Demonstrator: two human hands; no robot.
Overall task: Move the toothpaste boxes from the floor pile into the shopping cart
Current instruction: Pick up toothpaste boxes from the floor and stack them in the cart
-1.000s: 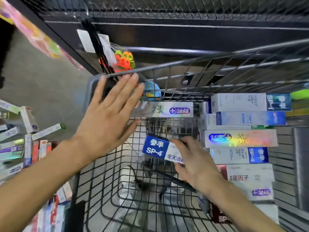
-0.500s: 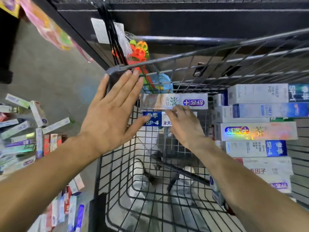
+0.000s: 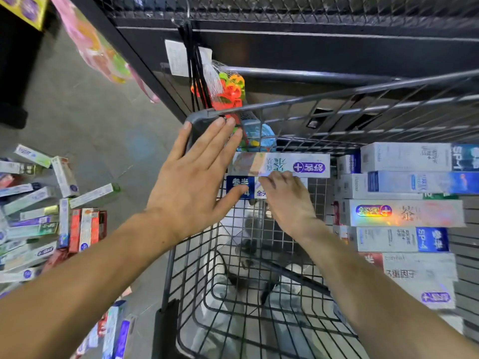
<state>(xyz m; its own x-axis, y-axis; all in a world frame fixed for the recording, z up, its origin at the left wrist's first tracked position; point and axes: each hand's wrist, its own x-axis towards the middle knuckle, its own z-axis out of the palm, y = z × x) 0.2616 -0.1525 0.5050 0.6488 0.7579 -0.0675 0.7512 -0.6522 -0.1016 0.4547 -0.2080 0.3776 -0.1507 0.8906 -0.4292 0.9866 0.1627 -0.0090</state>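
The right hand (image 3: 286, 200) has its fingers curled over the blue-and-white SP-4 box (image 3: 239, 187), pinching it against the far wire wall of the shopping cart (image 3: 337, 99), just under the silver box (image 3: 281, 165) already lying there. The left hand (image 3: 193, 177) is spread flat, fingers straight, its thumb touching the blue end of the same box and its fingertips reaching the cart's corner rim.

To seat the box well, I judge it should be slid level and flush beneath the silver one, the flat left palm squaring its end — then let go only once it rests on something, since the mesh floor beneath looks bare here.

The boxes are long, thin cardboard cartons with sharp edges; some are glossy, some holographic foil. A neat stack (image 3: 404, 211) fills the cart's right side. The floor pile (image 3: 39, 216) lies jumbled on smooth grey concrete, well apart to the left — many boxes remain.
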